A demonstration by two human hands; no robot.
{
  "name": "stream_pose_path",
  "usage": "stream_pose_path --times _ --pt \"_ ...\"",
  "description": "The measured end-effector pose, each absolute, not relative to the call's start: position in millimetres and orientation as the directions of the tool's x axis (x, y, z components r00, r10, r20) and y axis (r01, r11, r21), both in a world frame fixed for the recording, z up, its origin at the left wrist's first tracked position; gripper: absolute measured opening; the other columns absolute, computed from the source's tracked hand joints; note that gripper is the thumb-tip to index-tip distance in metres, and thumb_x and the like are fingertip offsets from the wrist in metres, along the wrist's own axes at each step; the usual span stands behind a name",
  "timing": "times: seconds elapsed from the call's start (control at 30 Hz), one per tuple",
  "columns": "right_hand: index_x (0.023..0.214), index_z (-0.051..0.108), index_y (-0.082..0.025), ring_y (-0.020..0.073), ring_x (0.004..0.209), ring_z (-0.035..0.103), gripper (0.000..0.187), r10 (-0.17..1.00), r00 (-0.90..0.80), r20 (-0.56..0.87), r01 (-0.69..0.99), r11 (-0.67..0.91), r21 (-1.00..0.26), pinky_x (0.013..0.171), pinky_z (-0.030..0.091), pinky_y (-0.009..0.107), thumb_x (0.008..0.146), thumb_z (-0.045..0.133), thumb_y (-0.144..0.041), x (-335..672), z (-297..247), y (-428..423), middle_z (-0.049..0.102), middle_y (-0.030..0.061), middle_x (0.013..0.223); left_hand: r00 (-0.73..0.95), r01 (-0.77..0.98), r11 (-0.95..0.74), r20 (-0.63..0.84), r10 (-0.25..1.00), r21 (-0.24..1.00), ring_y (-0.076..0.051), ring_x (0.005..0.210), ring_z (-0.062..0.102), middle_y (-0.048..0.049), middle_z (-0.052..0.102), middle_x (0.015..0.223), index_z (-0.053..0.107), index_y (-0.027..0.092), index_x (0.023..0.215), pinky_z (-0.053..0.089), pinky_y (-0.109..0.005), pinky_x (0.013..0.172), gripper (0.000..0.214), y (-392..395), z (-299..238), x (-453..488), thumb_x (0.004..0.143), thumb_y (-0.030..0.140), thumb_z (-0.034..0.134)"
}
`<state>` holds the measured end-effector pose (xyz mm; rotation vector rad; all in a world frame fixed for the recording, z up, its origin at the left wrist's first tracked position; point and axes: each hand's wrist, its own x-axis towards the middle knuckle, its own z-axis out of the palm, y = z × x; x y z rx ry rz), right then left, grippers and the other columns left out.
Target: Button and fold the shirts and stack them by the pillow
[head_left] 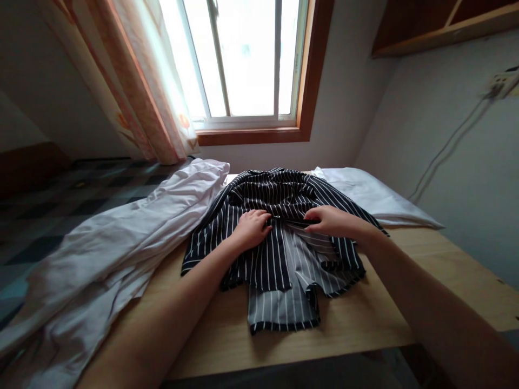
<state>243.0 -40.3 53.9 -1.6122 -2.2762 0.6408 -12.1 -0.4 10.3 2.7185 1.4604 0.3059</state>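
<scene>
A black shirt with white stripes (267, 259) lies spread on the wooden table (348, 313), its collar end toward the window and its hem toward me. The lower front falls apart, showing the paler grey inside. My left hand (253, 228) rests on the left front panel, its fingers bent against the cloth near the front edge. With thumb and fingers pinched together, my right hand (324, 221) grips the edge of the other front panel. A small bright spot, perhaps a button, shows between the hands.
A crumpled white garment (121, 237) stretches along the left side, over the table edge. Folded white cloth (365, 192) lies at the back right. Behind stand a window (247, 65) and a patterned curtain (133, 81). A cable (450, 135) hangs from the socket on the right wall.
</scene>
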Motion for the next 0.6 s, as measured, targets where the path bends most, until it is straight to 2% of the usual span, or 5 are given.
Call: stream_pose_path --times 0.1,0.2,0.3,0.43,0.6 --pt "0.100 0.075 -0.020 0.0206 0.086 0.067 0.025 0.937 -0.349 -0.003 0.784 0.290 -0.548 0.076 0.048 0.031 0.080 0.068 -0.033 239.8 56.3 -49.4 0.075 0.0078 0.101 0.525 0.827 -0.543 0.143 0.839 0.149 -0.025 0.108 0.062 -0.0088 0.069 0.116 0.073 0.019 0.103 0.049 -0.039 0.096 0.021 -16.7 28.7 -4.7 0.090 0.022 0.057" --pt "0.099 0.075 -0.019 0.0209 0.090 0.066 0.023 0.938 -0.344 0.047 0.771 0.311 -0.556 0.079 0.047 0.032 0.083 0.065 -0.033 232.9 51.9 -54.9 0.075 0.0083 0.101 0.559 0.802 -0.566 0.096 0.824 0.192 -0.022 0.095 0.063 -0.0076 0.070 0.100 0.073 0.018 0.092 0.051 -0.035 0.088 0.017 -35.2 36.7 2.0 0.089 0.018 0.056" --pt "0.091 0.075 -0.019 0.0193 0.080 0.064 0.019 0.935 -0.343 0.092 0.749 0.331 -0.573 0.072 0.046 0.032 0.085 0.063 -0.032 227.3 43.9 -58.3 0.074 0.0072 0.089 0.585 0.774 -0.599 0.129 0.800 0.204 -0.023 0.096 0.060 -0.0072 0.068 0.098 0.071 0.018 0.091 0.050 -0.037 0.090 0.015 -51.1 31.4 4.6 0.091 0.021 0.057" --pt "0.081 0.075 -0.021 0.0182 0.072 0.062 0.011 0.933 -0.321 0.160 0.665 0.343 -0.664 0.068 0.045 0.032 0.081 0.066 -0.028 223.8 33.6 -59.1 0.073 0.0053 0.079 0.534 0.787 -0.574 0.217 0.817 0.227 -0.025 0.097 0.058 -0.0075 0.065 0.099 0.069 0.020 0.094 0.049 -0.041 0.089 0.018 -63.5 17.4 2.0 0.094 0.033 0.056" --pt "0.076 0.074 -0.021 0.0176 0.069 0.062 0.008 0.938 -0.307 0.159 0.542 0.310 -0.781 0.064 0.046 0.031 0.076 0.071 -0.028 219.8 24.2 -56.2 0.073 0.0045 0.076 0.509 0.804 -0.548 0.208 0.835 0.232 -0.028 0.101 0.055 -0.0077 0.063 0.106 0.067 0.022 0.094 0.047 -0.044 0.089 0.015 -68.1 11.0 -0.7 0.088 0.036 0.066"
